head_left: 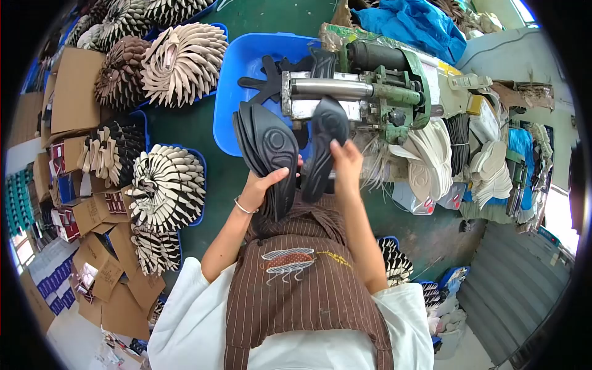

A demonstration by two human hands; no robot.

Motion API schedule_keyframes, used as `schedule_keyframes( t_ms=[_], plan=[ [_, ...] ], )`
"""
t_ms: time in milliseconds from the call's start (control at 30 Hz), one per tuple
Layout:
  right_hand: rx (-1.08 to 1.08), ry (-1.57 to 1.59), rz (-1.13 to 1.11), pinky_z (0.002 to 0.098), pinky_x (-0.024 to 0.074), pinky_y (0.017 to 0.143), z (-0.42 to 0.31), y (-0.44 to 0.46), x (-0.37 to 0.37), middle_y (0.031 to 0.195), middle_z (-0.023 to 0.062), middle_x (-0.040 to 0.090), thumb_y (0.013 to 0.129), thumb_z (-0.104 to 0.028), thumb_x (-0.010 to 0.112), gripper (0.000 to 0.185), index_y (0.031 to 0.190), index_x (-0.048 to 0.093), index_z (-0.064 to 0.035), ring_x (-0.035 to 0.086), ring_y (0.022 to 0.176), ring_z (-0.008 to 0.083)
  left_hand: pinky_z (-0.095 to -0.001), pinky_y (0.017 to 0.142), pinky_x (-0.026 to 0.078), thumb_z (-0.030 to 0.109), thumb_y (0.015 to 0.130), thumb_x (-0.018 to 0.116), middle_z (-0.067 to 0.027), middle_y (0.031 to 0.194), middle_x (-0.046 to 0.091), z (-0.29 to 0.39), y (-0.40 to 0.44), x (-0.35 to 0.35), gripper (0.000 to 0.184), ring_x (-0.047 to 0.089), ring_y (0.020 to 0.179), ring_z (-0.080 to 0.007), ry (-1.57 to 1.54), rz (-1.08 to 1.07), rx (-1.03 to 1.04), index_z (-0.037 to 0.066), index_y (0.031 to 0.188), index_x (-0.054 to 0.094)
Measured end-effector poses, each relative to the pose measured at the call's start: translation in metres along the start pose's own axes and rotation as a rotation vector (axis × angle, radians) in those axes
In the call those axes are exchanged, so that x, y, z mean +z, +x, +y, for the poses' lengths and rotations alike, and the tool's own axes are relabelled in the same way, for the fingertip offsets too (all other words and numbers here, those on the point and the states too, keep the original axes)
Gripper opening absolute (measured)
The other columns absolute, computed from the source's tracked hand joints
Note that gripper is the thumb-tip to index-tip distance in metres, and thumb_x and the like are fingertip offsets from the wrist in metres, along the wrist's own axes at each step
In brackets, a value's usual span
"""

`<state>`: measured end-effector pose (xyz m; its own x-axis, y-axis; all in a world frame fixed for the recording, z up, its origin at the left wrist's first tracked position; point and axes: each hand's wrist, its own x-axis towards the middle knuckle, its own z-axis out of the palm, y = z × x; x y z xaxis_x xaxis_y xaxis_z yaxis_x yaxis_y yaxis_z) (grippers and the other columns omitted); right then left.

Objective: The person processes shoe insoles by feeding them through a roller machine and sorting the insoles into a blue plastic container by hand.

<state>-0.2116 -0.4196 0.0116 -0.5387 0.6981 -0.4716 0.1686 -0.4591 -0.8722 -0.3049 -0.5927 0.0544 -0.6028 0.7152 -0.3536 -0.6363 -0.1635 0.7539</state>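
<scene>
My left hand (266, 184) grips a fanned stack of black insoles (275, 145), its thumb lying across the top one. Just to the right, my right hand (347, 161) is closed on a single black insole (322, 148), held upright below the machine's steel roller (330, 87). The insole's upper end overlaps the front edge of the green machine (401, 95). Behind the roller, another black insole (322, 61) lies across the machine. More black insoles (269, 79) rest in the blue tub (226, 117) beyond my hands.
White insoles (431, 160) and a black bundle (459, 140) lie right of the machine. Tubs with insoles in spirals (165, 185) stand at left, beside open cardboard boxes (117, 271). Blue plastic (413, 24) is at the back. A grey corrugated panel (515, 290) stands lower right.
</scene>
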Motion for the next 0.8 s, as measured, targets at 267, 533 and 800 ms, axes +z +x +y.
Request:
schedule_keyframes(
  t_ms=[267, 533, 800],
  plan=[
    [0.014, -0.093, -0.207, 0.0206, 0.0371, 0.053, -0.002, -0.032, 0.031, 0.066, -0.0067, 0.050, 0.086, -0.019, 0.066, 0.019, 0.083, 0.062, -0.0007, 0.043, 0.058, 0.0027, -0.0302, 0.089, 0.046, 0.013, 0.084, 0.064, -0.0105, 0.111, 0.060, -0.010, 0.003, -0.012, 0.039, 0.059, 0.101, -0.0186, 0.187, 0.089, 0.029, -0.004, 0.117, 0.053],
    [-0.186, -0.150, 0.039, 0.0206, 0.0299, 0.053, -0.005, 0.037, 0.001, 0.063, -0.0081, 0.044, 0.086, -0.016, 0.065, 0.023, 0.071, 0.053, -0.0038, 0.037, 0.059, 0.0025, -0.0347, 0.088, 0.050, 0.007, 0.084, 0.060, -0.0140, 0.114, 0.060, -0.011, 0.004, -0.015, 0.038, 0.060, 0.104, -0.0230, -0.218, 0.014, -0.210, -0.004, 0.119, 0.051],
    [-0.122, -0.071, 0.139, 0.0206, 0.0318, 0.053, 0.017, 0.010, -0.011, 0.069, -0.0056, 0.052, 0.085, -0.015, 0.066, 0.022, 0.070, 0.052, -0.0064, 0.042, 0.063, 0.0023, -0.0331, 0.092, 0.046, 0.035, 0.093, 0.054, -0.0117, 0.118, 0.057, -0.024, 0.001, -0.010, 0.050, 0.058, 0.104, -0.0198, -0.060, -0.065, -0.104, -0.003, 0.125, 0.047]
  ],
)
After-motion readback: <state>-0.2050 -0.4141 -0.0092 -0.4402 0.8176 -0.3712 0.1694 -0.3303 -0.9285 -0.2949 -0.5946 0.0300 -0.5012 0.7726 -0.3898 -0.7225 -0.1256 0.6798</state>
